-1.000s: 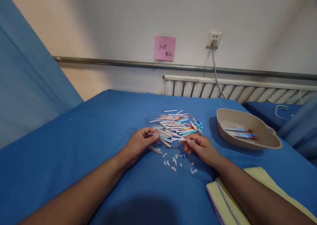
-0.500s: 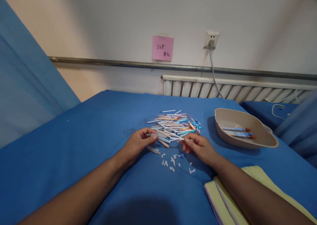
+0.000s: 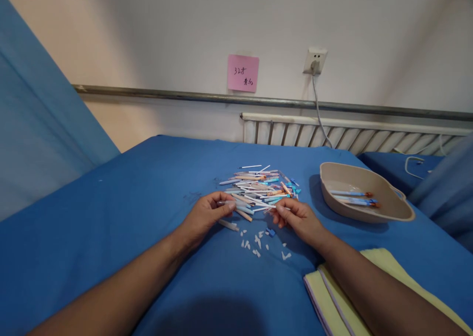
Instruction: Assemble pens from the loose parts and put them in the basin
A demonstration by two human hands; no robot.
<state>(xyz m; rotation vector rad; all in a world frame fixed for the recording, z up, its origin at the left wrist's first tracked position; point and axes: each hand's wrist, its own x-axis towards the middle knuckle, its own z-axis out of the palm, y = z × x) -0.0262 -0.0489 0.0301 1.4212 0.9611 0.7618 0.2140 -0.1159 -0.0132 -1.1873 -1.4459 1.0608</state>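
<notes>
A heap of pen parts (image 3: 258,185), thin white refills and blue and orange barrels, lies on the blue cloth (image 3: 148,198). My left hand (image 3: 207,214) rests at the heap's near left edge, fingers pinched on a pale pen barrel. At the near right edge, my right hand (image 3: 297,218) pinches a thin white refill that points left towards the other hand. Small white and blue caps (image 3: 258,241) are scattered on the cloth between and just in front of both hands.
A beige tray (image 3: 388,213) at the right holds a few assembled blue pens (image 3: 353,198). A yellow folder (image 3: 332,296) lies under my right forearm. Behind are a radiator (image 3: 351,134), a wall socket with cable (image 3: 315,62) and a pink note (image 3: 243,73).
Both hands have stayed at the heap's near edge, moving only slightly. The refill tip in my right hand has come a little closer to the barrel in my left.
</notes>
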